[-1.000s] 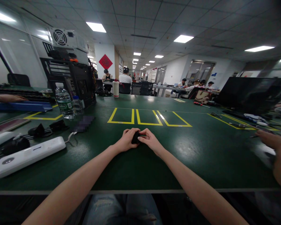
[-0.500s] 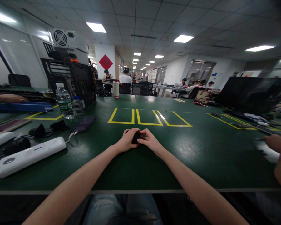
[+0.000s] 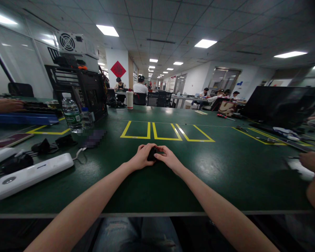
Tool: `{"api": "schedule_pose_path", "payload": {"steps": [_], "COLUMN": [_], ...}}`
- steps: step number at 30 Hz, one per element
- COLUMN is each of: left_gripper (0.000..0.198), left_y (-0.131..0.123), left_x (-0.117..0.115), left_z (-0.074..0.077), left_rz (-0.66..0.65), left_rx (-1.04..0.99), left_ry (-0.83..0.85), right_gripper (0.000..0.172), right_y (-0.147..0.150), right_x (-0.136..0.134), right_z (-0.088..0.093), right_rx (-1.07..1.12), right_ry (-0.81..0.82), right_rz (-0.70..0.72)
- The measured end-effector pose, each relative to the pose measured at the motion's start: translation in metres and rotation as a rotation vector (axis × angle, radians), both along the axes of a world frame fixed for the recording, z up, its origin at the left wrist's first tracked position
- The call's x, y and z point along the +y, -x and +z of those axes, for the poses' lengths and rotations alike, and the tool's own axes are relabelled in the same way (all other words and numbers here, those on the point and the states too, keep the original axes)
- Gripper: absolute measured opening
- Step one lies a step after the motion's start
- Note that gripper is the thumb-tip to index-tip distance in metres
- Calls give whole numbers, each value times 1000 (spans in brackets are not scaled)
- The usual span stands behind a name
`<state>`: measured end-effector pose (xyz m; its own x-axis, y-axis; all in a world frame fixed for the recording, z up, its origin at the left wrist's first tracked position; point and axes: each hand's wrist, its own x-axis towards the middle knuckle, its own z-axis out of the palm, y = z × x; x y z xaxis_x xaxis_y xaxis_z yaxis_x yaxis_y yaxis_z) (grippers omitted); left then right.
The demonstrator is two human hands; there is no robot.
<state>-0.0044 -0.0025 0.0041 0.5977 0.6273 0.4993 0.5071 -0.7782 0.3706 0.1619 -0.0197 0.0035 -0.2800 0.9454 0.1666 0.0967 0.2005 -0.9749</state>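
Note:
Between my two hands is a small black object [image 3: 151, 154], mostly covered by fingers, so its kind does not show. My left hand [image 3: 141, 156] is closed around its left side. From the other side my right hand [image 3: 168, 156] grips it, with thumb and fingertips on its right edge. Both hands stay low over the green tabletop [image 3: 152, 189]. Just beyond them, yellow tape outlines [image 3: 168, 139] mark several bays on the table.
At left are a white power strip [image 3: 34, 176], a water bottle [image 3: 72, 115] and an open computer case [image 3: 89, 92]. A white cup [image 3: 130, 99] stands behind. Right are a monitor [image 3: 280, 106], tools [image 3: 267, 140] and another person's hand [image 3: 311, 161]; another hand [image 3: 6, 105] is far left.
My right thumb and fingers have shifted slightly on the black object; my left hand keeps its place. The other person's hand at far left has moved back a little over the dark parts.

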Motion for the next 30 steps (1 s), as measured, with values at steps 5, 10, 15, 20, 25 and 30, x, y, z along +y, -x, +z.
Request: {"api": "schedule_pose_path", "payload": {"steps": [5, 10, 15, 20, 25, 30], "left_gripper": [55, 57, 56, 58, 56, 57], "left_y": [-1, -2, -2, -2, -1, -1], "left_x": [1, 4, 3, 2, 1, 0], "left_z": [-2, -4, -3, -2, -1, 0], "left_rz": [5, 18, 16, 21, 22, 20], "left_rx": [2, -2, 1, 6, 10, 5], "left_ry": [-7, -24, -15, -3, 12, 9], "right_gripper": [33, 26, 30, 32, 33, 25], "right_y": [1, 3, 3, 1, 0, 1], "right_x": [-1, -3, -5, -2, -4, -8], "right_z": [0, 3, 6, 3, 4, 8], "right_rx": [27, 34, -8, -10, 21, 27], "right_ry": [-38, -77, -25, -7, -40, -60], "right_rz": [47, 25, 0, 11, 56, 32]}}
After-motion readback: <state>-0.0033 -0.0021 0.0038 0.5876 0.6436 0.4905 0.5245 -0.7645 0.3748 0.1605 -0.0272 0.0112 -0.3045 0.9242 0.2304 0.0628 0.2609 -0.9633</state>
